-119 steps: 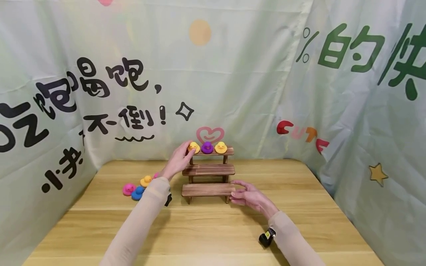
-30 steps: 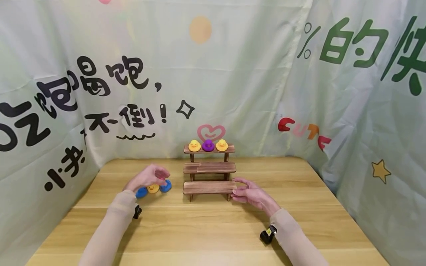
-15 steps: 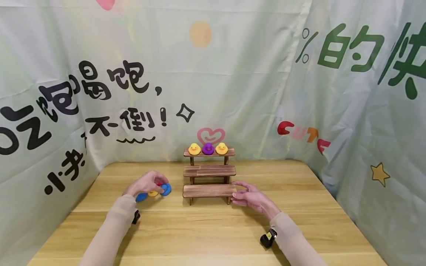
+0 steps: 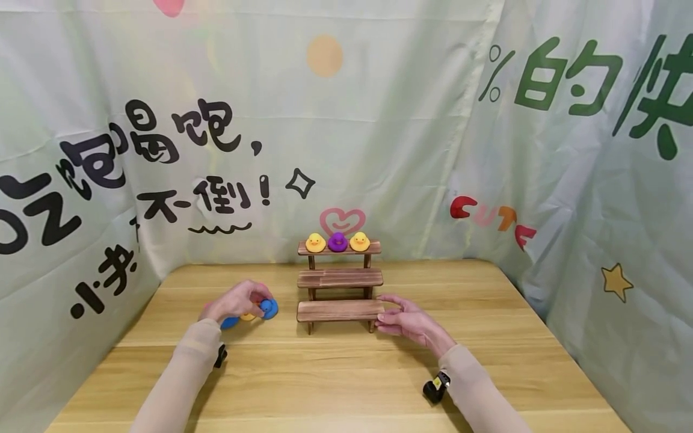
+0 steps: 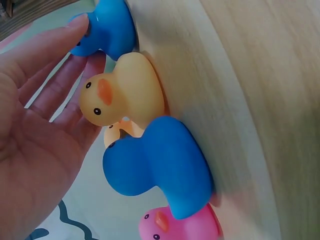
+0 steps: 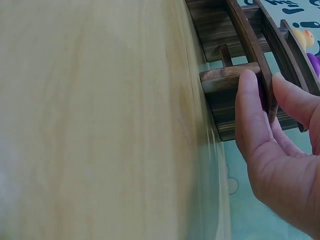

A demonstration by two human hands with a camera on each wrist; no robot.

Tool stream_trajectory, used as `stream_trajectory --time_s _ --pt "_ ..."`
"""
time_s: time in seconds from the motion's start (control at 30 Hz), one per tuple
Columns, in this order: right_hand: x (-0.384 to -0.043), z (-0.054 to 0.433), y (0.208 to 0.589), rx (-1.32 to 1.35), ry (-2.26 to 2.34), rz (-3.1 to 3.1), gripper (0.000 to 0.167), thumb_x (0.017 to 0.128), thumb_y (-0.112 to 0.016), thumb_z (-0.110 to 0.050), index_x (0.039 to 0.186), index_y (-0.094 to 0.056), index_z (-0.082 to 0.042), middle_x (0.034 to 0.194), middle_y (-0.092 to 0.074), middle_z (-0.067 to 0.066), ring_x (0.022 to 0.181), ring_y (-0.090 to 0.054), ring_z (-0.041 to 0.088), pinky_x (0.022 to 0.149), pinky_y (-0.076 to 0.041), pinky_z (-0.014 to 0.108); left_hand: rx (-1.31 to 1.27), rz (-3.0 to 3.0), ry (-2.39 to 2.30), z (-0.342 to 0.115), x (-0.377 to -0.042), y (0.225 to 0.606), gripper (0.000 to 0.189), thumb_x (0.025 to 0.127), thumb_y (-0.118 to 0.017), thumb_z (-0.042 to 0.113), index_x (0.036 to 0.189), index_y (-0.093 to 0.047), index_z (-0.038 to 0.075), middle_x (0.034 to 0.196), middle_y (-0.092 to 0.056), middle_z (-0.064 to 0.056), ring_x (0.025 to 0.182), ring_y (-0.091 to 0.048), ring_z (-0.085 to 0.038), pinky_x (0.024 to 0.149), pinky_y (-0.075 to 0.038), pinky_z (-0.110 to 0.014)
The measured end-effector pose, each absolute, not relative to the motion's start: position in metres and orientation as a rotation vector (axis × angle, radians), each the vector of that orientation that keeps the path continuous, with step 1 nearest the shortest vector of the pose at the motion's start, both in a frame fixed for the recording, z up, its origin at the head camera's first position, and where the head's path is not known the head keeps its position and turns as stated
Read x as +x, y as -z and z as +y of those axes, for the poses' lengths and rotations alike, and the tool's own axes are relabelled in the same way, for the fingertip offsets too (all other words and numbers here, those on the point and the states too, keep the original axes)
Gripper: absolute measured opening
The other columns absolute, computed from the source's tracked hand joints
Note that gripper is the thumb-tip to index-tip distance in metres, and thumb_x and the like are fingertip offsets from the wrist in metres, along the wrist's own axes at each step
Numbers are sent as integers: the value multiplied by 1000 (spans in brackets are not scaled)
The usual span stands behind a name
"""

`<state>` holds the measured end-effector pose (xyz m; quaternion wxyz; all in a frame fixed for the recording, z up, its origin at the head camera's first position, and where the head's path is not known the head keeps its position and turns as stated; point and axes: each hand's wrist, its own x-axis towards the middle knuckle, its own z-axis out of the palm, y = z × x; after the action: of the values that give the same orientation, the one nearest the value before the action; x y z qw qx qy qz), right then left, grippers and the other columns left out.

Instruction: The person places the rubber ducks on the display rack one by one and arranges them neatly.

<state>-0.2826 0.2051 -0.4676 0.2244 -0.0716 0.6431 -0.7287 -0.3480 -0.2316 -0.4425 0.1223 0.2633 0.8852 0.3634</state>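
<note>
My left hand [image 4: 238,299] is over a row of rubber ducks on the table's left side. Its thumb and fingers pinch the head of the blue rubber duck [image 4: 269,309] nearest the stand, which still sits on the tabletop. Beside that duck, the left wrist view has a yellow duck [image 5: 142,87], another blue duck [image 5: 175,165] and a pink duck [image 5: 192,227]. My right hand [image 4: 412,325] grips the right end of the lowest step of the three-step wooden display stand [image 4: 340,310], thumb on one face and fingers on the other.
Along the stand's top step sit a yellow duck [image 4: 316,243], a purple duck [image 4: 338,242] and another yellow duck [image 4: 360,242]. A printed cloth curtain [image 4: 390,150] encloses the wooden table [image 4: 346,379] at the back and sides.
My left hand has come down from the top step's left yellow duck to the ducks on the table, then closed its fingertips on the blue one. My right hand stays at the stand.
</note>
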Motion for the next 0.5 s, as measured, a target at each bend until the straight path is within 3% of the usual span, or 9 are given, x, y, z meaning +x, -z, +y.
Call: stream_trajectory --time_s 0.5 --pt "-283 205 467 -200 2014 1778 66 96 -56 4 152 -22 1 104 -60 12 95 -68 22 91 -56 36 689 2605 -1088 -230 -345 444 33 75 -78 -6 107 -70 -3 105 -70 -16 100 -66 -29 88 -55 -42"
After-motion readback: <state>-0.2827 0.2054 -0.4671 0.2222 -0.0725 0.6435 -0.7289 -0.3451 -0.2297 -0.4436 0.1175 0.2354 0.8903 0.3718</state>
